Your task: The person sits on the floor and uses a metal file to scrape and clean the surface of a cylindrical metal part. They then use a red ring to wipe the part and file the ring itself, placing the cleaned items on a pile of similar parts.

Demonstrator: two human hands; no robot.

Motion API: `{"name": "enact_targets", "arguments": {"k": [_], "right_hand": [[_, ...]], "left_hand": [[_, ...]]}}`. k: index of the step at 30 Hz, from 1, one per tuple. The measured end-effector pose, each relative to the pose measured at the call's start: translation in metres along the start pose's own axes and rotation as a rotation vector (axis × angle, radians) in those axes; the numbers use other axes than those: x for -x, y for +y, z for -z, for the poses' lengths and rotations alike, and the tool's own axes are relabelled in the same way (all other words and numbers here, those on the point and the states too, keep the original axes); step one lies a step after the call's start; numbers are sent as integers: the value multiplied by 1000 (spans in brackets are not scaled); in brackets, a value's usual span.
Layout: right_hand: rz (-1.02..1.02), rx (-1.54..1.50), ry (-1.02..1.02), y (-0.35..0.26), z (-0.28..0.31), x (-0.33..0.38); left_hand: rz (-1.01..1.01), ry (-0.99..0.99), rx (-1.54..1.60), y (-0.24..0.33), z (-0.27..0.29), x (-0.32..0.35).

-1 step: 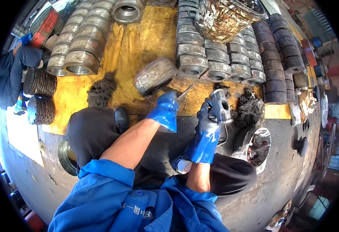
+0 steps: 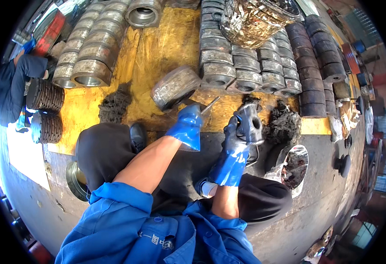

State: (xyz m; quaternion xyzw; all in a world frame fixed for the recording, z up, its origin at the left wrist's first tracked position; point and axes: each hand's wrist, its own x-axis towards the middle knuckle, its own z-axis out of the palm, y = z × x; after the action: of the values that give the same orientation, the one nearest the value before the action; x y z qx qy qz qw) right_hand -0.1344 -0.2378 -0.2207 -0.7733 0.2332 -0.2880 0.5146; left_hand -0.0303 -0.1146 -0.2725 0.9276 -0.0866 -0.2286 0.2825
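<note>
Fingers point(image 2: 231, 126) of the blue-gloved right hand point(image 2: 234, 135) grip a dark-grey, holed metal piece point(image 2: 248, 126) right of centre, probably weighty, stiff, slick, best held round its body; the left hand's point(image 2: 190, 119) are hidden.

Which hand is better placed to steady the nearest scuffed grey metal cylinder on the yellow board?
Probably the blue-gloved left hand: close beside the cylinder, though holding a thin grey metal rod. The blue-gloved right hand, farther away, holds a dark, holed metallic object.

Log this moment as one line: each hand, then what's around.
left hand: gripping thin rod | right hand: gripping dark holed part | ahead: metal ring on yellow surface | right side: dark clump
</note>
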Motion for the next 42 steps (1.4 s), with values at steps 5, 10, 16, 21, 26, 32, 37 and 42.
{"name": "enact_targets", "arguments": {"k": [5, 10, 16, 21, 26, 32, 37, 42], "right_hand": [[-58, 336, -263, 85, -38, 25], [75, 331, -242, 85, -44, 34], [56, 502, -447, 76, -38, 11], [354, 491, -254, 81, -43, 26], [336, 328, -382, 155, -61, 10], [577, 242, -383, 114, -64, 5], [246, 612, -413, 90, -50, 37], [167, 546, -414, 81, -51, 44]], "left_hand": [[26, 7, 4, 0, -8, -1], [7, 21, 24, -13, -4, -8], [-37, 22, -46, -1, -5, -1], [-3, 30, -30, -11, -3, 1], [-165, 69, 31, 3, -6, 6], [-53, 52, -38, -7, 1, 6], [-113, 72, 0, -10, -4, 4], [-174, 58, -38, -30, -12, -5]]}}
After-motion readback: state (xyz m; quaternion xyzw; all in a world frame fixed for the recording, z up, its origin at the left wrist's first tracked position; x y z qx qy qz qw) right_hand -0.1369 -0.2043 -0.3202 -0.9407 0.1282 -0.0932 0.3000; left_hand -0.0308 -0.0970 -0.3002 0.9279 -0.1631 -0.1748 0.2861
